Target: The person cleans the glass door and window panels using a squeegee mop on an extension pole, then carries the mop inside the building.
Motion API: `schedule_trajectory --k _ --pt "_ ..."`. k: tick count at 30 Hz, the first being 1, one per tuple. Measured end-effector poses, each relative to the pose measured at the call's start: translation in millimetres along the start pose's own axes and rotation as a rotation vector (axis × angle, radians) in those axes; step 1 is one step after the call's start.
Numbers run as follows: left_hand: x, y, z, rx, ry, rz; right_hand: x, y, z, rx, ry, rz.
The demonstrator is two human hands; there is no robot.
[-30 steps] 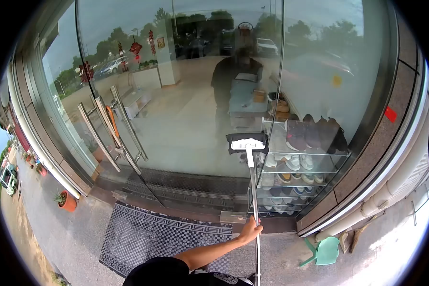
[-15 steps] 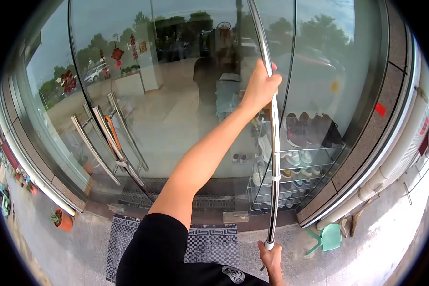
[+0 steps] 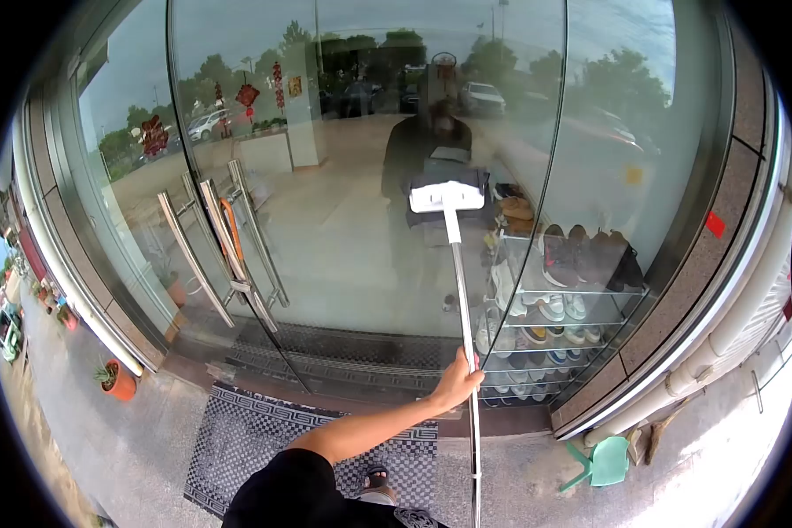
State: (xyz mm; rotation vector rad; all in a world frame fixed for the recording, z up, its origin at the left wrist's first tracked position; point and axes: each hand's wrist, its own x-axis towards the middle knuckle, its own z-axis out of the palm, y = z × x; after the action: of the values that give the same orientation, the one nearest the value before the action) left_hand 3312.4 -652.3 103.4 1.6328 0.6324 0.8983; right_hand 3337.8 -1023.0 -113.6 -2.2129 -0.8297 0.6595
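Observation:
My left hand [image 3: 458, 380] is closed around the silver pole of a flat mop [image 3: 462, 290], about midway up what shows of it. The white mop head [image 3: 449, 196], with a dark pad behind it, is raised in front of the glass door [image 3: 352, 255]; whether the pad touches the glass I cannot tell. The pole runs down past my arm and leaves the view at the bottom. My right hand is out of view.
Metal door handles [image 3: 218, 246] with an orange-coated lock stand at left. Behind the glass is a shoe rack [image 3: 537, 348]. A patterned doormat [image 3: 238, 449] lies on the ground, a potted plant [image 3: 116, 383] to its left and a green stool [image 3: 605, 462] at right.
The mop head has come down into view against the door. My left hand has moved down with the pole, and my right hand has left the view.

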Motion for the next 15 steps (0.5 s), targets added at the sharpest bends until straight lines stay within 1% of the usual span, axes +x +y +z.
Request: schedule_trajectory --k 2,3,4,5,6,7,9,10,11,12,13,14,15 --pt "90 104 -51 0.095 0.121 0.286 50 -63 -7 0.027 0.120 -0.221" --pt "113 197 -79 0.108 0.120 0.298 76 -135 -21 0.046 0.167 -0.262" --pt "134 270 -107 0.173 0.153 0.364 90 -208 -43 0.139 0.123 -0.290" --pt "158 321 -132 0.174 0.207 0.468 87 -279 -74 0.220 0.032 -0.310" --pt "170 363 -156 0.271 0.215 0.544 83 -324 -91 0.264 -0.026 -0.331" --pt "170 384 -171 0.277 0.226 0.612 80 -346 -94 0.280 -0.042 -0.404" --pt "175 356 -182 0.233 0.313 0.677 82 -329 -65 0.324 -0.095 -0.399" --pt "157 319 -172 0.160 0.341 0.579 84 -300 -47 0.256 -0.066 -0.358" --pt "137 263 -161 0.083 0.298 0.495 84 -256 -28 0.184 -0.041 -0.322" --pt "112 194 -146 -0.010 0.284 0.437 79 -193 -7 0.150 -0.056 -0.233" --pt "78 123 -126 -0.093 0.259 0.309 63 -125 8 0.022 -0.051 -0.175" --pt "40 46 -103 -0.190 0.246 0.192 32 -65 17 -0.003 -0.049 -0.100" --pt "-5 -15 -75 -0.235 0.271 0.075 -3 -7 20 -0.062 -0.148 0.027"
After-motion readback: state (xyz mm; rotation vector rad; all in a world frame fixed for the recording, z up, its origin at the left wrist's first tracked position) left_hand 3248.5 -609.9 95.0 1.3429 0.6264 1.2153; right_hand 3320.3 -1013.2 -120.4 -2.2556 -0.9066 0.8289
